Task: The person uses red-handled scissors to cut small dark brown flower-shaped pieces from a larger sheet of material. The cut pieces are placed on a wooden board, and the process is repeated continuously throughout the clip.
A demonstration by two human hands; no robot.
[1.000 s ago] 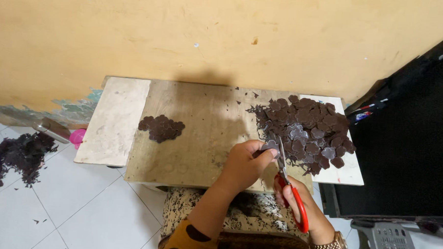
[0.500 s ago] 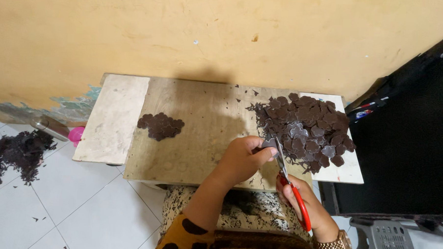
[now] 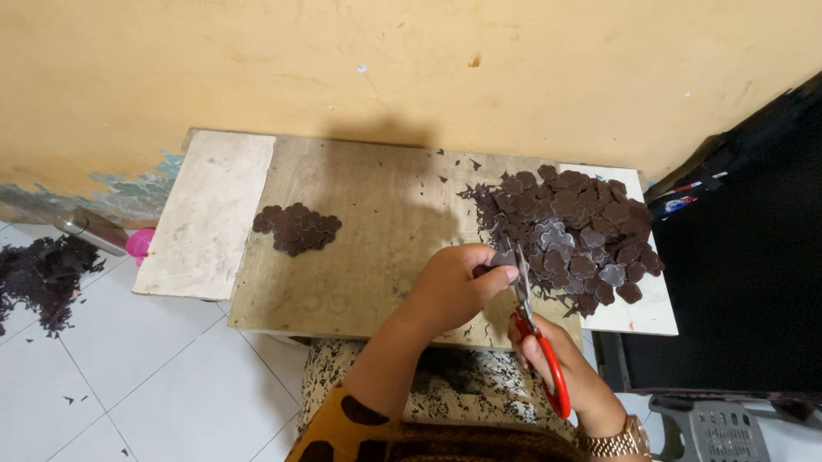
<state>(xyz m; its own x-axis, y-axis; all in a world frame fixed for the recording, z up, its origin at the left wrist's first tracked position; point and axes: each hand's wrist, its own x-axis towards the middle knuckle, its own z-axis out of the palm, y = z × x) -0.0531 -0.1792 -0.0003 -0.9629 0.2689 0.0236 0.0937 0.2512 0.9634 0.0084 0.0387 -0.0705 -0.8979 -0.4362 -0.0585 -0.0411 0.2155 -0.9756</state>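
On the low wooden board in front of you, your left hand pinches a small dark brown cut-out piece between thumb and fingers, holding it up just off the wood so the blades can reach its edge. Your right hand is closed through the red handles of a pair of scissors, blades pointing away from you and meeting the piece; how far the blades are parted cannot be told. A gold watch sits on that wrist.

Just beyond the scissors, to the right, lies a big loose heap of dark brown pieces, close enough to pick from. Well apart on the left of the board sits a small neat pile of the same brown shapes, kept separate from the heap. Tiny brown trimmings are scattered on the wood near the blades.

The board rests against a yellow-ochre wall, with a pale slab at its left end. The floor is white tile; a drift of dark scraps lies far left. A black panel stands at right.
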